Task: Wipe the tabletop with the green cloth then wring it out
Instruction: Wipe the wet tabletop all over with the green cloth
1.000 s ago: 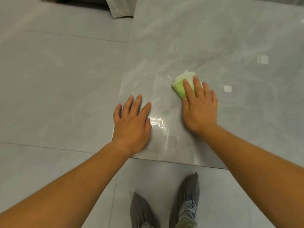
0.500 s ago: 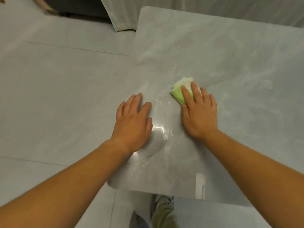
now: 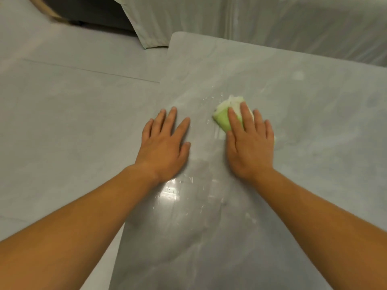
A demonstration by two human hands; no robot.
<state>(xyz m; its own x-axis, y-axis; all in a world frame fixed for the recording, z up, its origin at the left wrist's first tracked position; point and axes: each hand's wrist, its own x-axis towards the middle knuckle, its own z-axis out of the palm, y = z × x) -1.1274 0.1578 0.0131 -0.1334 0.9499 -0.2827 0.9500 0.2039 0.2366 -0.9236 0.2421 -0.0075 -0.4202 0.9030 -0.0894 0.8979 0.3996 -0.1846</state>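
Two hands (image 3: 162, 143) (image 3: 250, 144), one green cloth (image 3: 222, 120), one tabletop (image 3: 314, 168), perhaps one curtain (image 3: 272, 28).

The left hand (image 3: 163, 143) is lying flat on the table (image 3: 314, 122), near its left edge. The right hand (image 3: 250, 143) is lying to its right, apart from it, pressing on the cloth (image 3: 223, 120), which is sticking out ahead and left of the fingers. Wet streaks (image 3: 173, 191) are lying on the table between the wrists. The floor (image 3: 62, 111) is stretching left of the table; a curtain (image 3: 251, 21) is hanging behind it.

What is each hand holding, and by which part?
Nothing is gripped. The right hand presses flat on top of the green cloth, fingers straight; the left hand rests flat on the tabletop.
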